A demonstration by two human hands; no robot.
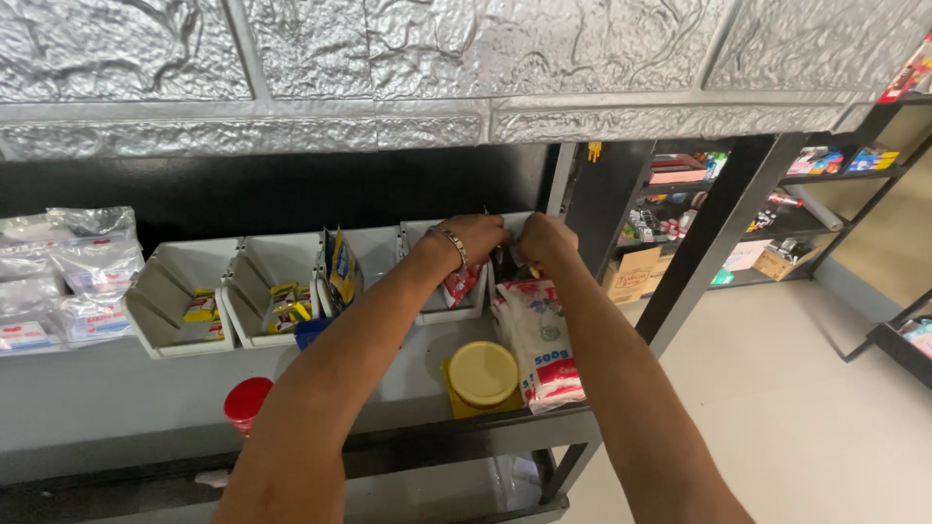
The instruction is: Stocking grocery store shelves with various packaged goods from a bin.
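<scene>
Both my arms reach forward over a grey shelf [116, 388] to the rightmost white bin [456, 312]. My left hand [476, 236], with a bracelet at the wrist, is curled at that bin's back, and a small red and white packet [460, 284] hangs just under it. My right hand [544, 240] is closed right beside it, fingers around something dark that I cannot make out. Below my right wrist a white bag with red and green print [540, 340] leans on the shelf. A yellow-lidded jar [482, 374] stands next to it.
Three more white bins [175, 291] to the left hold small yellow packets. Clear plastic bags [68, 272] are stacked at far left. A red lid [248, 400] sits at the shelf front. Black shelves with goods [699, 213] stand to the right over a pale floor.
</scene>
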